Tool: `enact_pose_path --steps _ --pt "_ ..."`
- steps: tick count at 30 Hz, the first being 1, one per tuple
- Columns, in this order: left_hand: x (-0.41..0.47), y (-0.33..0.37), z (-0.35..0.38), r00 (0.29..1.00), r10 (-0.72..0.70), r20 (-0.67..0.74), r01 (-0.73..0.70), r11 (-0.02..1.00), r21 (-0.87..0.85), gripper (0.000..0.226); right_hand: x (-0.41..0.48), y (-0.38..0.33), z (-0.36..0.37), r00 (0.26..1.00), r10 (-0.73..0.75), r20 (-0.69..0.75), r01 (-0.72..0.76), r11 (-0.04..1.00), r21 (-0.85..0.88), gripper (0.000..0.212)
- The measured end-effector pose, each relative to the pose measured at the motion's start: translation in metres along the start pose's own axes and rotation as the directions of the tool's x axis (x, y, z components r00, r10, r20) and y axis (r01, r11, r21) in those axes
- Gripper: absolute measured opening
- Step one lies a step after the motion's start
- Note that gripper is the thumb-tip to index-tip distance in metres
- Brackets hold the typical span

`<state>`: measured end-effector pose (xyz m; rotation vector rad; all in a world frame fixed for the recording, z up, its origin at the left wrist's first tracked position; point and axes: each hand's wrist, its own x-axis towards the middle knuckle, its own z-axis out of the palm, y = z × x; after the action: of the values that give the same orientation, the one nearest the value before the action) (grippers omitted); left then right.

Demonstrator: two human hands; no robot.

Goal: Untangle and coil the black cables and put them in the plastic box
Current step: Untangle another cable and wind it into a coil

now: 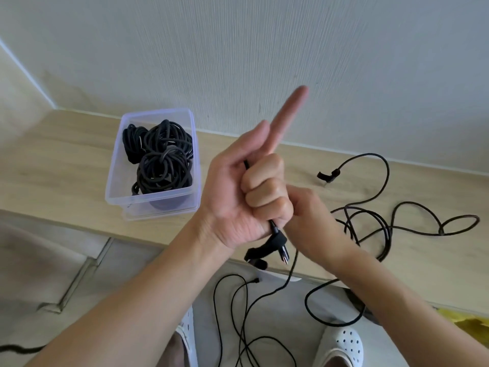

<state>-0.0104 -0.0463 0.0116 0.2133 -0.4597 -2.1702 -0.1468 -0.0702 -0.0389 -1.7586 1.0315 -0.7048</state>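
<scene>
Hands together: left hand (pixel 246 197) grips the cable (pixel 272 224) above its plug (pixel 283 254); right hand (pixel 315 223) hold hidden.

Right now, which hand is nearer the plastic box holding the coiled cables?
Left. The left hand sits just right of the plastic box, gripping a black cable. The right hand lies farther right, partly hidden by the left one.

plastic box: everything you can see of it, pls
The plastic box is a clear, violet-tinted rectangular tub with rounded corners and a lipped rim, open-topped. It stands upright on the light wooden table near the wall, apparently on a matching lid. Inside lie several coiled black cables; nothing else touches it.
</scene>
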Motion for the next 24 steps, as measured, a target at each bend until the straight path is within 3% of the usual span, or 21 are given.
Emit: enact_pose_path --steps 2,6,13,17,20,24 --pt "0.001 0.001 -0.009 0.996 0.076 0.055 -0.080 0.994 0.072 0.060 0.000 0.007 0.003 0.999 0.030 -0.015 -0.031 0.993 -0.117 0.037" --pt "0.010 0.007 -0.019 0.989 0.017 0.147 -0.033 0.994 0.107 0.067 -0.002 0.002 0.006 0.995 0.076 0.070 -0.049 0.942 -0.331 0.034" --pt "0.018 0.002 -0.017 0.981 0.093 0.168 -0.138 0.950 0.279 0.067 -0.015 -0.014 -0.007 1.000 0.008 0.004 -0.007 0.961 -0.276 0.036" --pt "0.020 0.004 -0.012 0.981 0.191 0.032 -0.187 0.889 0.418 0.059 -0.015 -0.014 -0.008 0.999 0.019 0.028 -0.010 0.962 -0.274 0.040" --pt "0.023 0.002 -0.010 0.933 0.325 -0.156 -0.171 0.780 0.602 0.052 -0.019 -0.014 -0.006 0.999 -0.019 0.033 0.028 0.955 -0.296 0.042" --pt "0.027 0.002 -0.020 0.863 0.360 -0.354 -0.065 0.775 0.628 0.074 -0.022 -0.017 -0.013 0.998 0.017 0.066 0.004 0.953 -0.303 0.025"
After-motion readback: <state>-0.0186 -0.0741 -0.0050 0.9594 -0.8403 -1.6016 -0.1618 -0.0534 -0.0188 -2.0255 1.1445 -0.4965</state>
